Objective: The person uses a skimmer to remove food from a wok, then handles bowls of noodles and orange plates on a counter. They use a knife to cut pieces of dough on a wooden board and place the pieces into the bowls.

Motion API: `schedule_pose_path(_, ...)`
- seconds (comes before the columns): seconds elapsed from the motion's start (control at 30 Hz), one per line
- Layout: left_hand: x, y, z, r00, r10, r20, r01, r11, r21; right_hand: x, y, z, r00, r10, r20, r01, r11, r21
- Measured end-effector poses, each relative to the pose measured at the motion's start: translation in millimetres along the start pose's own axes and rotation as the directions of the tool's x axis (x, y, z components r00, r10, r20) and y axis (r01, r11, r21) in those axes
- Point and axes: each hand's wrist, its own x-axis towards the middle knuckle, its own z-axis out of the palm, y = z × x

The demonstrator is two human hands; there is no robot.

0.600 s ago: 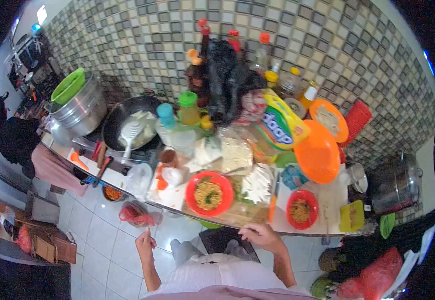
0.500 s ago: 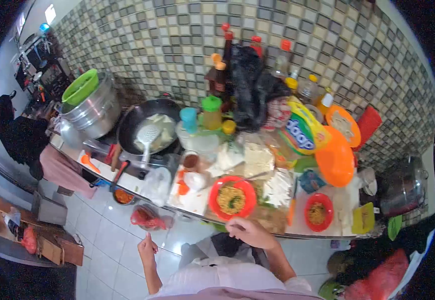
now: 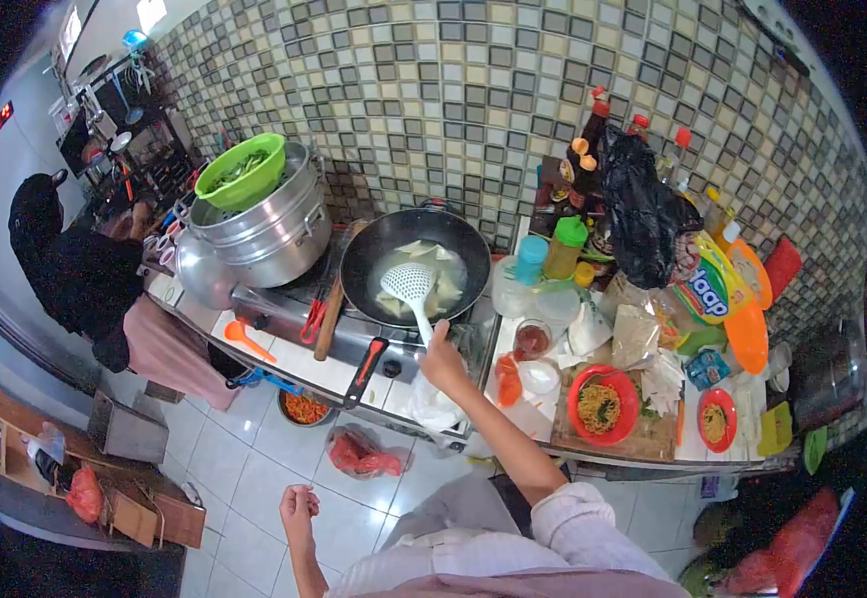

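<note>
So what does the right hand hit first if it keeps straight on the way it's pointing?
Right hand looks set to meet the white skimmer's handle, right at its fingers; contact unclear. Beyond that, the wok.

Seeing dark, smooth metal on the wok, and smooth white plastic on the perforated skimmer inside it. Reading bright, glossy metal on the steamer pot left of the wok. Noting smooth green plastic on the basin up and left of the wok, and worn, matt wood on the brown stick just left. Finding crinkled, glossy black plastic on the bag right of the wok. Observing shiny red plastic on the noodle bowl, lower right of the wok, and glossy tiles on the wall behind.
</note>
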Motion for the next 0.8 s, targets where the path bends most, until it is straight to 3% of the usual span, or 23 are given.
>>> schedule_pose_path(0.1,-3,-6,6,0.999,-0.028,0.02,0.029,0.999,-0.042,13,-9,4,0.998,0.062,0.01,-0.06,0.989,-0.133)
schedule_pose_path(0.17,-6,-10,10,0.999,-0.015,0.053,0.019,0.998,-0.068,20,-22,-4,0.97,-0.086,-0.226,-0.014,0.914,-0.405)
schedule_pose_path(0.2,-8,-10,13,0.997,-0.023,0.072,0.028,0.998,-0.064,30,-22,-5,0.972,-0.093,-0.218,-0.005,0.911,-0.411)
schedule_pose_path(0.27,-14,-7,19,0.995,-0.019,0.094,0.025,0.997,-0.068,54,-17,-5,0.97,-0.164,-0.181,0.023,0.801,-0.599)
schedule_pose_path(0.3,-16,-8,19,0.996,-0.021,0.086,0.026,0.997,-0.067,61,-18,-11,0.971,-0.166,-0.174,0.03,0.802,-0.597)
schedule_pose_path(0.37,-19,-9,16,0.993,-0.063,0.097,0.071,0.994,-0.087,73,-20,-31,0.983,-0.141,0.119,0.184,0.717,-0.673)
schedule_pose_path(0.43,-20,-11,7,0.996,-0.065,0.067,0.069,0.995,-0.071,75,-35,-61,0.979,-0.146,0.143,0.204,0.65,-0.732)
schedule_pose_path(0.5,-22,-13,-1,0.996,-0.072,0.045,0.075,0.996,-0.056,77,-25,-83,0.94,-0.336,0.06,0.273,0.636,-0.722)
schedule_pose_path(0.57,-18,-11,-8,0.997,-0.071,0.012,0.071,0.996,-0.049,85,-17,-107,0.913,-0.403,0.067,0.319,0.6,-0.734)
schedule_pose_path(0.8,12,-2,-4,1.0,-0.012,-0.001,0.012,0.999,-0.047,72,-16,-155,0.934,-0.342,0.108,0.29,0.543,-0.788)
